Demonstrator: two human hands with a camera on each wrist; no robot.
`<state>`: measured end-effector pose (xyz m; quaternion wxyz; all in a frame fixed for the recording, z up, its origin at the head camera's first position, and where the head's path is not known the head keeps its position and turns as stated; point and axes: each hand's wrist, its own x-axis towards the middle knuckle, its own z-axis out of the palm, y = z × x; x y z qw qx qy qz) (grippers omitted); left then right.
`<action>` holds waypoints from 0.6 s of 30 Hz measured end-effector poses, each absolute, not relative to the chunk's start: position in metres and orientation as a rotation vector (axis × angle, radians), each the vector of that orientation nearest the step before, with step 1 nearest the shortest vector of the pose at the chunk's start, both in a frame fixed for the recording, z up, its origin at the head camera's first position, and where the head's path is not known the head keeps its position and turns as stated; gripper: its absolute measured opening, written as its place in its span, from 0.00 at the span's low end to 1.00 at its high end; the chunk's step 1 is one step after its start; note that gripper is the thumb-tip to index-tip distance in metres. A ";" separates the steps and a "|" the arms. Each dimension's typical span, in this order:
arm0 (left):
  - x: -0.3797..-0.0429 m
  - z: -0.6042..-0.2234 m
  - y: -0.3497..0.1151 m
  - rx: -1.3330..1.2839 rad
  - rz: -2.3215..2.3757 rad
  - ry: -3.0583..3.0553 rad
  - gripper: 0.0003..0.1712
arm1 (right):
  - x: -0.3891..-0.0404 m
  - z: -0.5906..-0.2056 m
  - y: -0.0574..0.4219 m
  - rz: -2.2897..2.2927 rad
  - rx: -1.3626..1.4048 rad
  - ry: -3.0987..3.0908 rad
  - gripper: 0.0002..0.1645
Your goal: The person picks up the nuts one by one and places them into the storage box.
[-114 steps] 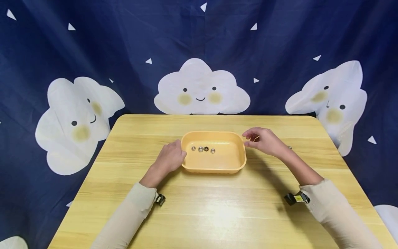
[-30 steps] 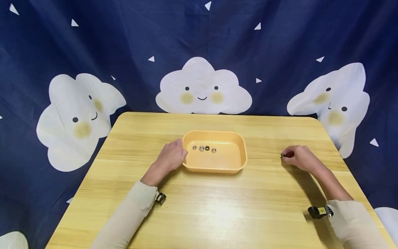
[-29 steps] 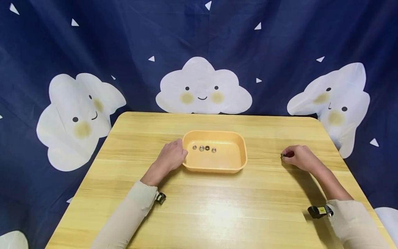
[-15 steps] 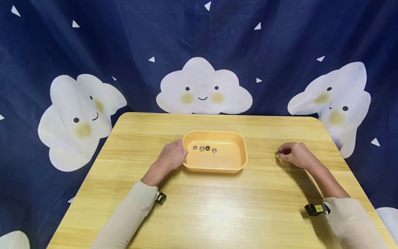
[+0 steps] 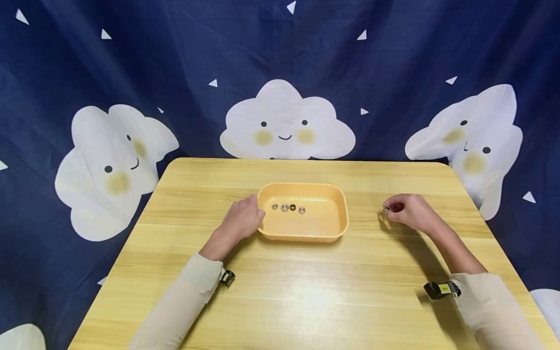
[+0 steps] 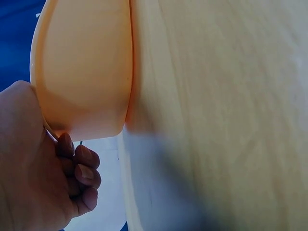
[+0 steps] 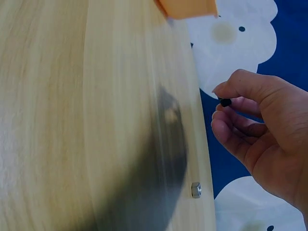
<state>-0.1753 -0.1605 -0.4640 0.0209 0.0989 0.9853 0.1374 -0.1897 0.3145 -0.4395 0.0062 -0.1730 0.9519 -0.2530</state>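
Observation:
A yellow-orange plastic tray (image 5: 323, 226) stands near the table's middle, with several small metal nuts (image 5: 285, 207) in a row inside it; one is darker. My left hand (image 5: 242, 217) grips the tray's left rim, its fingers curled below the edge in the left wrist view. To the right of the tray, my right hand (image 5: 413, 212) pinches another nut (image 5: 386, 209) between thumb and fingertips, raised above the table. That nut looks dark in the right wrist view. A further silver nut (image 7: 196, 189) lies on the table there; in the head view the right hand hides it.
The light wooden table (image 5: 280, 287) has rounded far corners. Behind it hangs a dark blue curtain (image 5: 192, 39) printed with white clouds and triangles. Each wrist wears a small black camera, such as the right wrist camera (image 5: 433, 290).
My right hand moved right from the tray's edge, pinched a nut off the table, and now comes back leftward and away from me with it, lifted. The left hand stays on the tray.

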 end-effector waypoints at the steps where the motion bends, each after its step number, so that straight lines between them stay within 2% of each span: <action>1: -0.176 -0.464 -0.160 0.306 0.423 3.055 0.13 | -0.190 -0.439 0.314 -0.791 -0.541 2.980 0.09; 18: -0.175 -0.460 -0.160 0.291 0.423 3.032 0.14 | -0.190 -0.428 0.301 -0.845 -0.542 2.973 0.10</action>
